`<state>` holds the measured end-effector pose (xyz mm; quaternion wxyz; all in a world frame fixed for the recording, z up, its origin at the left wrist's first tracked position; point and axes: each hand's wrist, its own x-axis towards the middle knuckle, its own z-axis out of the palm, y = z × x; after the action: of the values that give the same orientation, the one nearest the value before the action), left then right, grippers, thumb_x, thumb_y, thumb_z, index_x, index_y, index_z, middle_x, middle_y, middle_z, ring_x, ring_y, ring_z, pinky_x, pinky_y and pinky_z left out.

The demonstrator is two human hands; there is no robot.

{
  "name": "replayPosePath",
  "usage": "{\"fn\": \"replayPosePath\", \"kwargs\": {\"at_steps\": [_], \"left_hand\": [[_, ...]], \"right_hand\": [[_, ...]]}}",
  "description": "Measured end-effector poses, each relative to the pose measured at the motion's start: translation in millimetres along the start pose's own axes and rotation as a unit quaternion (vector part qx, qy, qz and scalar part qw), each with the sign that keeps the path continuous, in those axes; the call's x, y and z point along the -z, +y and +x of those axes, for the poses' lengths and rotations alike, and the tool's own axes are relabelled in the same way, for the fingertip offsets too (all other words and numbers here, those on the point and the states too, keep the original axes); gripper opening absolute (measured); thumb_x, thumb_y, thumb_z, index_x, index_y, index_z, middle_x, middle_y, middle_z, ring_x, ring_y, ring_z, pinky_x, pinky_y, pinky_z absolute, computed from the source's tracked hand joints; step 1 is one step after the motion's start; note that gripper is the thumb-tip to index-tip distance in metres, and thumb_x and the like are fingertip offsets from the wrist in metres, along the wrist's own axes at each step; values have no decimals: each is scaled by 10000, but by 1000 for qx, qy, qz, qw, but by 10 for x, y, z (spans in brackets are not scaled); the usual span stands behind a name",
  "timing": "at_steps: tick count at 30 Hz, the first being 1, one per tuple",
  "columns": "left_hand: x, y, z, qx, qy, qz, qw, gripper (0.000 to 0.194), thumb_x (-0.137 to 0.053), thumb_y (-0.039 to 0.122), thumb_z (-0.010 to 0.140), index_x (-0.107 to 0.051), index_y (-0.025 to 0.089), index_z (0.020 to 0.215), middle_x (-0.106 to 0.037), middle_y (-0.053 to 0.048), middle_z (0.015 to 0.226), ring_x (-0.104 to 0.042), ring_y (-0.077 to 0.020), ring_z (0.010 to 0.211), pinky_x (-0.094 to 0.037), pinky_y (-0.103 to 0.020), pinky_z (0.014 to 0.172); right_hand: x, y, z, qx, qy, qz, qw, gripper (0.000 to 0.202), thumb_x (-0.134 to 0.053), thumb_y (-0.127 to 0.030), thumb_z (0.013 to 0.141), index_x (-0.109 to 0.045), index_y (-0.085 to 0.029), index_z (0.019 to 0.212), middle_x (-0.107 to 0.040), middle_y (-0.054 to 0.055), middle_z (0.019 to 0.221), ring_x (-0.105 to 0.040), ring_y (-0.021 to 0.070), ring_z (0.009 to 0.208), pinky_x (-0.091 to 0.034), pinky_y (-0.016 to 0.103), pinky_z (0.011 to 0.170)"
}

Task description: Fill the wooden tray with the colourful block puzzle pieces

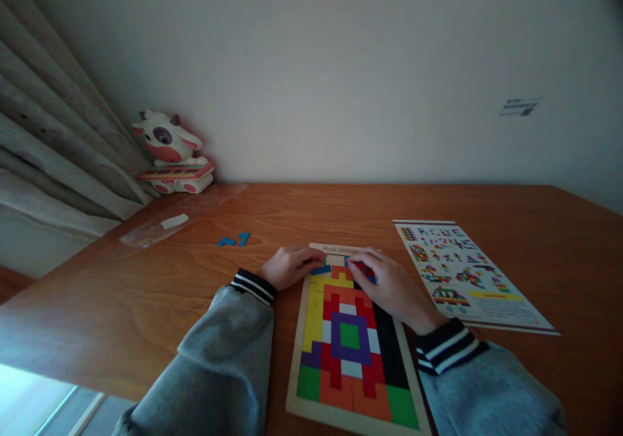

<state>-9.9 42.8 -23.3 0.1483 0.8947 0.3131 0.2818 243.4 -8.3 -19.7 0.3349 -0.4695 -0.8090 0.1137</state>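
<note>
A wooden tray puzzle (295,384) lies on the table, mostly filled with flat pieces in yellow, red, orange, purple, green, white and black. At its top left corner, my left hand (291,267) has thumb and fingers drawn together on a slightly skewed blue puzzle piece (320,270). My right hand (387,287) reaches over the top right part, fingers curled and closed beside another bit of blue; what they pinch is mostly hidden. Bare tray bottom (335,261) shows between the hands. Two loose blue puzzle pieces (244,239) lie on the table to the left.
A printed pattern sheet (467,274) lies to the right of the tray. At the back left are a clear plastic bag (146,231) and a cow toy with a keyboard (170,154). A curtain (58,118) hangs at the left, and a wall (350,79) stands behind the table (311,205).
</note>
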Motion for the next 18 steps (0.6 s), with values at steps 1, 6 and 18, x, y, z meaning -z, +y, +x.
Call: {"fn": "replayPosePath", "kwargs": {"at_steps": [1,6,18], "left_hand": [[5,-19,-6,1,-2,4,1000,220,-584,357,958,-671,207,1095,-745,-29,985,-705,-134,860,-554,-231,797],[4,-27,-9,-7,-28,4,1000,274,-599,368,947,-646,204,1161,-720,-41,1003,-680,-127,812,-551,-242,780],[61,53,4,-75,-47,0,996,245,-552,258,958,-714,191,1129,-730,-90,988,-656,-184,942,-545,-306,860]], "right_hand": [[1,-1,0,0,-2,-1,1000,177,-507,-242,964,-664,-213,1039,-702,71,1017,-667,212,954,-537,363,854],[6,-6,4,3,0,2,1000,179,-505,-243,965,-664,-217,1043,-704,74,1019,-666,215,951,-542,376,850],[0,29,-12,-11,-11,5,1000,181,-501,-251,969,-652,-200,1053,-694,79,1040,-654,221,978,-525,390,874]]}}
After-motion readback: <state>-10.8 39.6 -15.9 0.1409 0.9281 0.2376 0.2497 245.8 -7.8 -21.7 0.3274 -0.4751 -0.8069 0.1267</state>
